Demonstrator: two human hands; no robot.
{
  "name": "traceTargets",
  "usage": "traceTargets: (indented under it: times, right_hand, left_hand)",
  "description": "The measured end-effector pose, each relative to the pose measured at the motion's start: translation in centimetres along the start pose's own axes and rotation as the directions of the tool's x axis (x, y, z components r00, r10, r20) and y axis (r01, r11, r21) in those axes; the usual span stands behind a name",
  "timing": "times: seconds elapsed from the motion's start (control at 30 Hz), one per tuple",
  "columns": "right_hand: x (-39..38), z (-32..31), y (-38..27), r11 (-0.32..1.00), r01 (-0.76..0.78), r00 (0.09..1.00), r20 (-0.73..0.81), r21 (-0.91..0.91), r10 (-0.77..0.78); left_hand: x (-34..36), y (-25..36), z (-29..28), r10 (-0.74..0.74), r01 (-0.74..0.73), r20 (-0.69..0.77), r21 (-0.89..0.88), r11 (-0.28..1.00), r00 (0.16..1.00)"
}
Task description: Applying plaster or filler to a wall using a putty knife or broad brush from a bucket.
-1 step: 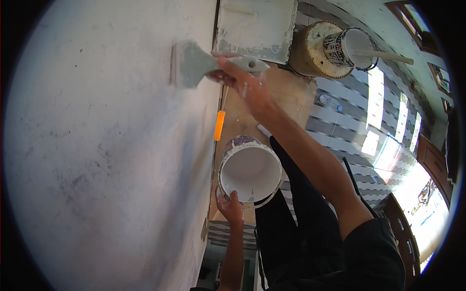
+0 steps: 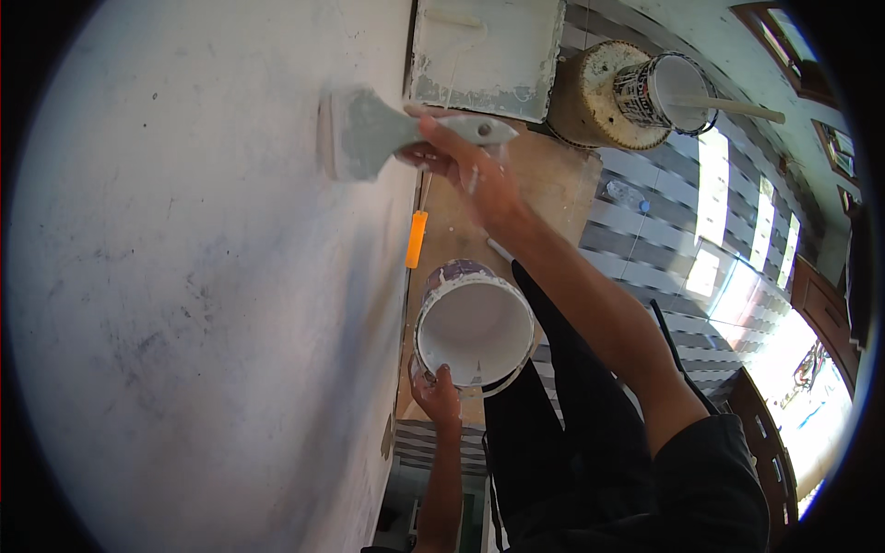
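The left hand grips the rim of a paint-smeared bucket, thumb over the edge, its mouth showing a whitish inside. Farther out, the right hand is closed around the handle of a wide grey-green paintbrush, whose blurred bristle end is at the smudged white wall; how firmly it presses, I cannot tell. Beyond, an orange handle lies beside the wall, near a paint-coated tray. Right of the tray, a round drum bears a paint can with a stick in it.
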State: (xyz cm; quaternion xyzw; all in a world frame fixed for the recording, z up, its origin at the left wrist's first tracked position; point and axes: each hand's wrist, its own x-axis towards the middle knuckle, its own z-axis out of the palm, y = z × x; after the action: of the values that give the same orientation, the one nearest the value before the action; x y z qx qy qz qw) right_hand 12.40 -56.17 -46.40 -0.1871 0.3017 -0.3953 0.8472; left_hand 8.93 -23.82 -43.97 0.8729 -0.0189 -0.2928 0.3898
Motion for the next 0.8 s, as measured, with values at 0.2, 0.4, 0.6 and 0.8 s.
traceTargets:
  times: [0.2, 0.4, 0.6, 0.8]
  right_hand:
    - [0.3, -3.4, 1.7, 1.0, 0.002, 0.99, -0.144, -0.023, -0.005]
    - [5.0, -0.4, 3.2, 0.995, 0.091, 0.981, -0.168, -0.044, -0.097]
    - [3.6, 3.4, -2.9, 0.989, 0.147, 0.989, 0.006, -0.008, -0.147]
    - [3.2, -0.1, -3.4, 0.979, 0.196, 0.98, 0.003, 0.05, -0.197]
  left_hand:
    - [-0.9, -1.8, -0.8, -0.043, 0.043, 0.009, -0.027, 0.999, 0.999]
    - [-1.0, -2.4, -1.7, -0.056, 0.056, -0.024, 0.021, 0.998, 0.998]
    - [-1.5, -1.3, -2.0, -0.096, 0.1, -0.076, 0.047, 0.994, 0.992]
    - [-1.9, -1.2, -2.2, -0.128, 0.13, -0.094, 0.025, 0.991, 0.987]
